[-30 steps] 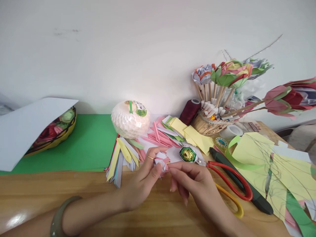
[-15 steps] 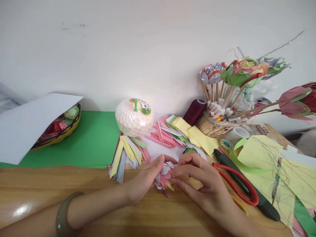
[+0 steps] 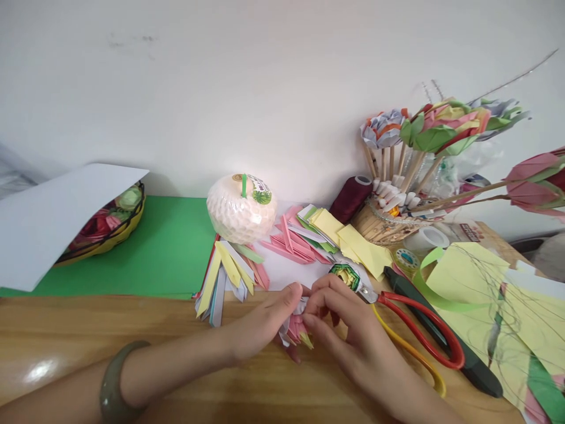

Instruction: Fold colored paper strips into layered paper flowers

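Near the front of the wooden table, my left hand (image 3: 269, 321) is closed round a small folded-paper flower (image 3: 296, 330) with pink, pale lilac and yellow petals. The fingertips of my right hand (image 3: 342, 324) pinch at the flower's upper right side, hiding part of it. Just beyond my hands lie folded paper strips (image 3: 225, 277) in yellow, lilac and pink, and a stack of pink folded pieces (image 3: 293, 241). Beside my right hand are scissors (image 3: 424, 318) with red and yellow handles, and a green and gold faceted ornament (image 3: 345, 275).
A wrapped white coconut (image 3: 242, 212) stands at the back. To the left, white paper (image 3: 66, 218) covers part of a basket (image 3: 119, 235) on green sheets (image 3: 176, 247). At right are a maroon thread spool (image 3: 351, 200), paper flowers (image 3: 441, 126) on sticks, a dark cutter (image 3: 479, 371) and loose wires.
My right hand has shifted slightly left and down, its fingers curling closer over the flower. More of the ornament and the scissors now shows. The view has moved a little.
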Available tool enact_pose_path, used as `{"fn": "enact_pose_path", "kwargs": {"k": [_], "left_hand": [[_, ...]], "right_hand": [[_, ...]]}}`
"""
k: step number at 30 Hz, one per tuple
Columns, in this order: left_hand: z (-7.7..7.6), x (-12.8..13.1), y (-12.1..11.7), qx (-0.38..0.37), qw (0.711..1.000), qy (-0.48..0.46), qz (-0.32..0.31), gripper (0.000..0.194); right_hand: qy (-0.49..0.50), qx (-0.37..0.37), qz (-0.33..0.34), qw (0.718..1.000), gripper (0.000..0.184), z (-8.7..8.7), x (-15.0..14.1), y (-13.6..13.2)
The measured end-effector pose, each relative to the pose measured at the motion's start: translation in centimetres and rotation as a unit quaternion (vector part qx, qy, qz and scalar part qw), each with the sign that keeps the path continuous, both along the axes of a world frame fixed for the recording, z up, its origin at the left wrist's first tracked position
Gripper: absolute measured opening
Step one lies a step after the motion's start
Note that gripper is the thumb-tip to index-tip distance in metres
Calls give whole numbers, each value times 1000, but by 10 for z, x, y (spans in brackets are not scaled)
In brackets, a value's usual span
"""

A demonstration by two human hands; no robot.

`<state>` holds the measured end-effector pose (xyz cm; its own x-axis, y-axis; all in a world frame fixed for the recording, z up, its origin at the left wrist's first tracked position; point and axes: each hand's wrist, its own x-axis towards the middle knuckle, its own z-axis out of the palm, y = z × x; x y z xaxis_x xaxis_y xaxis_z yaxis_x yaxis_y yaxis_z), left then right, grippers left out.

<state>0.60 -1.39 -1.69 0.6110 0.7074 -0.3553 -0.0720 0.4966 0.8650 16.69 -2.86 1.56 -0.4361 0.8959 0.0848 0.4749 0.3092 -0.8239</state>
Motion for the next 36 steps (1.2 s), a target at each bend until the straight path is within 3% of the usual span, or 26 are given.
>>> {"fn": "enact_pose_path", "kwargs": {"k": [6,15,20,28,31,36], "left_hand": [[-2,2,1,-106,989,-88,52,45],[3,2,5,-197,958,-200,66,37],[6,2,6,-193,951,-236,59,42],[1,-3,10,-135,977,-165,-16,48],[0,-5,11,-121,978,-171,5,40],[4,-6,10,-77,979,-180,63,51]], "right_hand": [[98,-37,-107,989,13,-5,3,5],[73,75,-119,987,6,-4,5,0],[24,137,-86,986,6,-4,3,-2],[14,228,-53,972,16,-1,14,4],[23,225,-54,973,19,2,20,7],[52,238,-100,965,16,5,20,5]]}}
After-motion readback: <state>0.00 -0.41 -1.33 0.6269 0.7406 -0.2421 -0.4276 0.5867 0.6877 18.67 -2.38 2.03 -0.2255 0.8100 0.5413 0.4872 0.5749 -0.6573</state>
